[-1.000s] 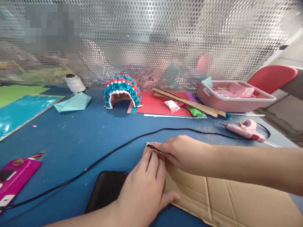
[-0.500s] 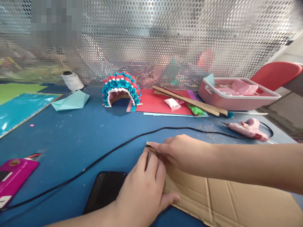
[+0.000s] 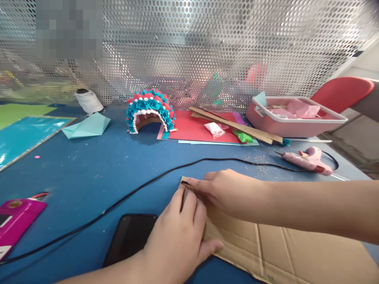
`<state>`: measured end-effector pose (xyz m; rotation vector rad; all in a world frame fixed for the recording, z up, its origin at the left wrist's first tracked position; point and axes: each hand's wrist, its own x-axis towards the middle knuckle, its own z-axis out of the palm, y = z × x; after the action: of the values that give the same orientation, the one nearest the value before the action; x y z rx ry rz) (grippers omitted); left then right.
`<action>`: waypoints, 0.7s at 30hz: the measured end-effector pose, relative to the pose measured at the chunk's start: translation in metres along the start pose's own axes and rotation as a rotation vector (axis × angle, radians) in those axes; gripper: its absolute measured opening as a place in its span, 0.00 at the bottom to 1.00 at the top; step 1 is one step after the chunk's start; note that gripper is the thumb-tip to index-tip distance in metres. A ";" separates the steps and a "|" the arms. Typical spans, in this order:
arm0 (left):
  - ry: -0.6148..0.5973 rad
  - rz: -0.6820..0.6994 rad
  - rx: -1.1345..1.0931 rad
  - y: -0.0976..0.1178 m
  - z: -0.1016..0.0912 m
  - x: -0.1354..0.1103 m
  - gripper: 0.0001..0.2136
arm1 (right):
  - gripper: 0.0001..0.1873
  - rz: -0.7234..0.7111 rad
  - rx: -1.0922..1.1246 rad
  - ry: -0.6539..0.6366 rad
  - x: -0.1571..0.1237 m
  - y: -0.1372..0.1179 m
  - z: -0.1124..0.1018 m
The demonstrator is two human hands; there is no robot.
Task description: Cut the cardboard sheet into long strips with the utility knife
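A sheet of brown cardboard (image 3: 284, 250) with several crease lines lies at the lower right of the table. Its far left edge is turned up into a narrow strip. My left hand (image 3: 183, 227) grips that edge, fingertips at the far corner and thumb on the near edge. Across from it, my right hand (image 3: 227, 193) is closed at the same corner, its index finger pressed along the strip. The fingers hide most of the folded part. A dark phone (image 3: 133, 236) lies just left of my left hand.
A black cord (image 3: 166, 173) curves behind my hands to a pink glue gun (image 3: 310, 159) at right. Farther back are a decorated blue-and-red arch (image 3: 151, 106), red paper (image 3: 186, 126), cardboard strips (image 3: 237, 125) and a pink basket (image 3: 302, 128). A magenta pouch-like item (image 3: 26, 217) lies left.
The view has shifted very slightly, so the table items sit a little farther left. Both hands keep the same hold on the cardboard edge.
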<state>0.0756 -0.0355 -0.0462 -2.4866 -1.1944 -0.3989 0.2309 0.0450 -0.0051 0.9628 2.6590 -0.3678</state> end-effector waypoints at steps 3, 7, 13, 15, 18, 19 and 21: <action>0.021 -0.003 0.005 0.000 0.000 0.001 0.36 | 0.38 0.036 -0.022 -0.069 0.000 -0.004 -0.008; 0.009 0.013 0.005 0.000 0.001 0.001 0.36 | 0.39 0.051 -0.080 -0.166 0.000 -0.011 -0.024; -0.071 0.017 0.004 0.001 0.004 -0.001 0.37 | 0.37 0.036 -0.115 -0.155 0.003 -0.015 -0.031; -0.073 0.006 0.010 0.001 0.004 -0.001 0.38 | 0.36 0.017 -0.113 -0.125 0.005 -0.015 -0.032; -0.087 0.008 0.018 0.002 0.003 -0.001 0.39 | 0.39 0.077 -0.109 -0.195 0.008 -0.019 -0.035; -0.094 0.005 0.021 0.003 0.003 -0.001 0.40 | 0.40 0.091 -0.112 -0.221 0.009 -0.021 -0.037; -0.101 -0.014 0.026 0.004 0.003 -0.002 0.40 | 0.40 0.097 -0.118 -0.244 0.011 -0.025 -0.039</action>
<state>0.0782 -0.0376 -0.0506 -2.5039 -1.2479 -0.2617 0.1994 0.0459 0.0311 0.9413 2.3767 -0.2829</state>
